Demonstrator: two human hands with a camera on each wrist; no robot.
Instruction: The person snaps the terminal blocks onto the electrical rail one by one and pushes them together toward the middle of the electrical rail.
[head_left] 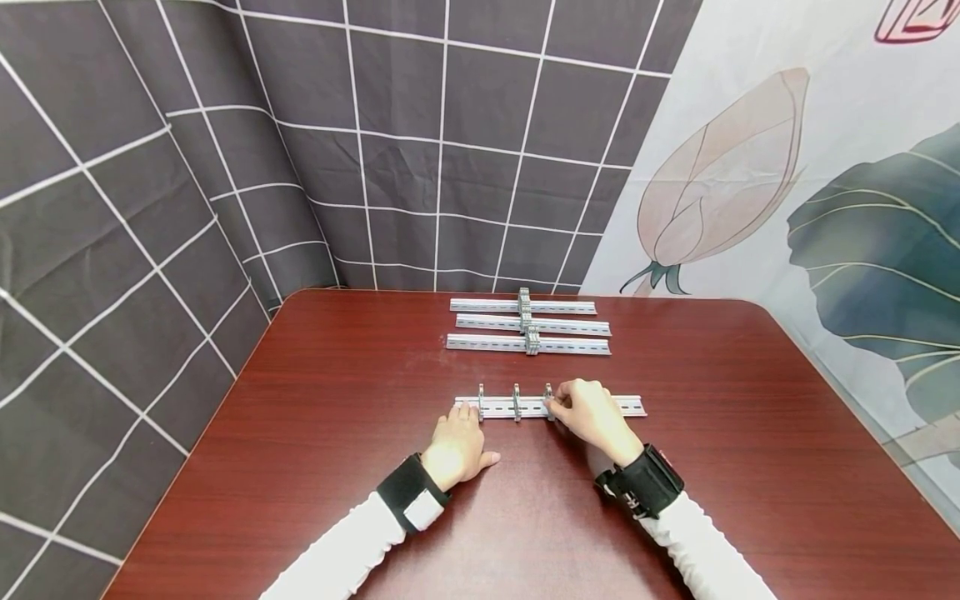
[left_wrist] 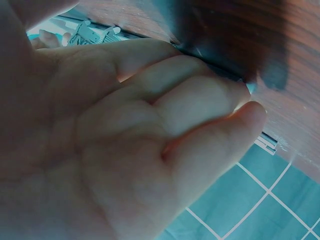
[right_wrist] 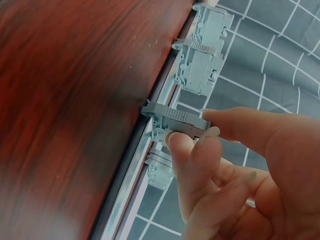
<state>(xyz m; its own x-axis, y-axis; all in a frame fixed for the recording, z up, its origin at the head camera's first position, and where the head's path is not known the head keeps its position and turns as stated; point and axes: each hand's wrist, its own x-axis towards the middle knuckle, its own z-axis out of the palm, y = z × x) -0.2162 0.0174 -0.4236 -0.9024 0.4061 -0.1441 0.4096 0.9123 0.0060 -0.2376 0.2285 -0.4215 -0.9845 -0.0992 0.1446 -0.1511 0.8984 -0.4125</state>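
Observation:
A slotted metal DIN rail [head_left: 534, 408] lies crosswise on the table, with three thin grey terminal blocks standing spaced along it. My left hand [head_left: 456, 446] rests on the rail's left end, fingers extended and thumb out to the side, close to the left terminal block [head_left: 481, 402]. The middle terminal block [head_left: 517, 403] stands between my hands. With thumb and fingertips, my right hand [head_left: 596, 417] pinches the right terminal block [right_wrist: 175, 117], which sits at the rail in the right wrist view. The palm fills most of the left wrist view and hides the rail's end.
Behind, three more DIN rails lie parallel: a near one [head_left: 487, 342], a middle one [head_left: 487, 321] and a far one [head_left: 483, 305]. Each carries a cluster of terminal blocks [head_left: 532, 340] near its middle. A gridded dark cloth [head_left: 397, 167] hangs beyond the table [head_left: 337, 367].

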